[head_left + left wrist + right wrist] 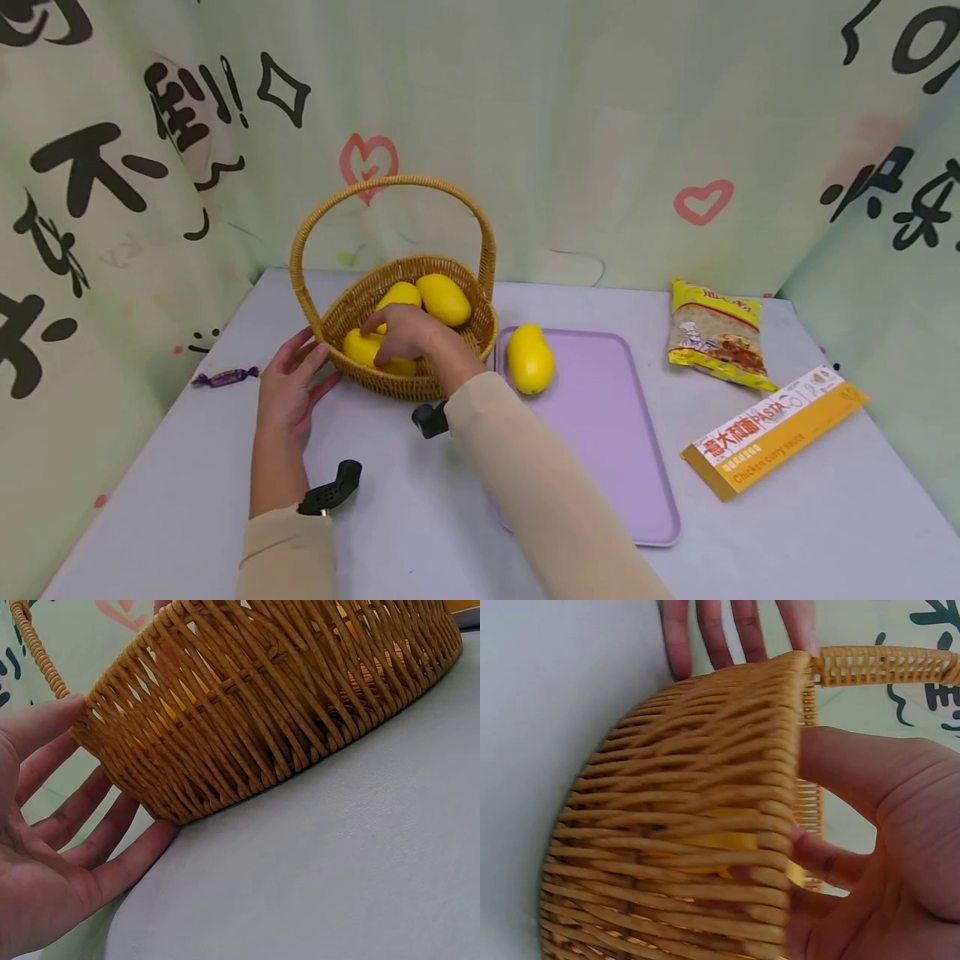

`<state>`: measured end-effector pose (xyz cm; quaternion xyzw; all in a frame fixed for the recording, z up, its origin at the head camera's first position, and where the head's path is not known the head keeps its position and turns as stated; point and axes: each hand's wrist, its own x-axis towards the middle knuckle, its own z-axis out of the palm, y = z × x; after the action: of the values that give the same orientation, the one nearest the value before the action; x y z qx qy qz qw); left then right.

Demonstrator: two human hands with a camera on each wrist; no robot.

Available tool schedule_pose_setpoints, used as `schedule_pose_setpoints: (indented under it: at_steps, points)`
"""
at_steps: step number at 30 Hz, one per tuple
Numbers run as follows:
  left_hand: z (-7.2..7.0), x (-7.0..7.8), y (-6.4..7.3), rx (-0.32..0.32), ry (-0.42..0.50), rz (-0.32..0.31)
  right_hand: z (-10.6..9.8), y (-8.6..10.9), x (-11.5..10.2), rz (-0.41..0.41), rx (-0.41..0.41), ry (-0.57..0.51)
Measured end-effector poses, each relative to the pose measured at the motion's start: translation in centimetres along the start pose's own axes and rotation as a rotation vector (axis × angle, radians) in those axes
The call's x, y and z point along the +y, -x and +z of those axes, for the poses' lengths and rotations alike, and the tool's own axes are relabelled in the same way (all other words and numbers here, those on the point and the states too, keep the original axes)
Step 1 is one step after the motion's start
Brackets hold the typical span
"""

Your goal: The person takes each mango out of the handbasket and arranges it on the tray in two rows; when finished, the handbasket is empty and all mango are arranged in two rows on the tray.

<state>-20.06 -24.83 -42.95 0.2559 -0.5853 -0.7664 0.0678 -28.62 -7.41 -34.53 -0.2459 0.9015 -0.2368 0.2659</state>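
A wicker basket (pixel 390 387) with a tall arched handle stands on the table and holds several yellow mangoes, two of them (pixel 444 300) (pixel 397 297) toward the back. My right hand (pixel 408 333) reaches down over the rim, thumb and fingers curled about the front-left mango (pixel 362 347). In the right wrist view the wicker wall hides most of those fingertips. On the left, my left hand (pixel 60 840) steadies the basket's outer side. Its thumb touches the rim by the handle's foot, and its spread fingers lie against the weave, the lowest near the table.
Right of the basket lies a lilac tray (pixel 600 450) with another mango (pixel 530 360) at its back-left corner. Farther right are a yellow food packet (pixel 716 333) and a pasta box (pixel 776 433). A purple wrapped candy (pixel 225 377) rests at the left edge; a curtain (pixel 600 125) hangs behind.
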Motion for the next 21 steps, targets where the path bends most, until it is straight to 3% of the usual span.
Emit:
schedule_pose_setpoints:
  at_steps: [5,21]
  points:
    - [-0.1,-0.1,0.0,0.003,0.0,0.009,0.4,-0.2,0.3,0.035,0.021,-0.008]
    - [0.0,-0.1,0.1,0.0,-0.013,0.013,-0.8,1.0,0.4,-0.036,0.075,-0.054]
